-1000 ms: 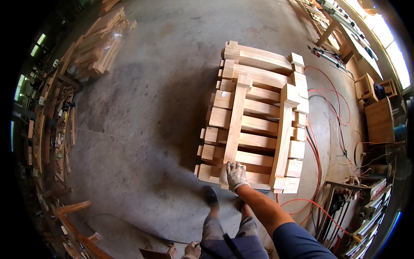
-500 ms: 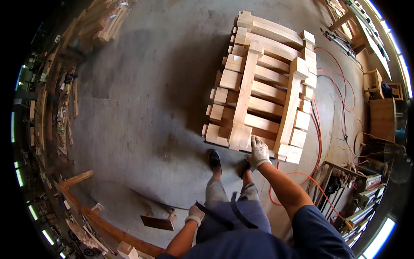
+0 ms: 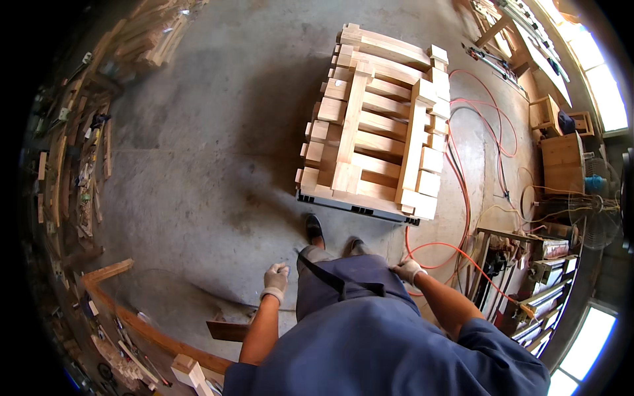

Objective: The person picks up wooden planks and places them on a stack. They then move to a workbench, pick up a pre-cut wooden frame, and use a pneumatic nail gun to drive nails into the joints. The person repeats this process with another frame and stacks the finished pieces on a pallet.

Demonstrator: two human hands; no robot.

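My left hand (image 3: 275, 280), in a pale work glove, hangs beside my left thigh with its fingers curled in; nothing shows in it. On the other side, my gloved right hand (image 3: 408, 270) is at the edge of my dark apron (image 3: 363, 269), fingers loosely closed and no object visible in them. In front of my feet stands a stack of light wooden beams (image 3: 376, 132), laid in crossing layers with two long pieces on top. Beneath the stack, a dark pallet (image 3: 360, 210) shows along its near edge. Neither hand touches the wood.
Red hoses (image 3: 467, 191) loop over the floor right of the stack. Further right are a fan (image 3: 593, 198), a wooden cabinet (image 3: 561, 162) and a rack of metal pieces (image 3: 548, 287). Timber (image 3: 86, 171) lines the left side; a small brown board (image 3: 226, 330) lies near my left arm.
My right hand has left the near end of the wooden stack and come back beside my thigh. The left hand has swung forward and outward. The stack now appears farther away, its pallet more visible.
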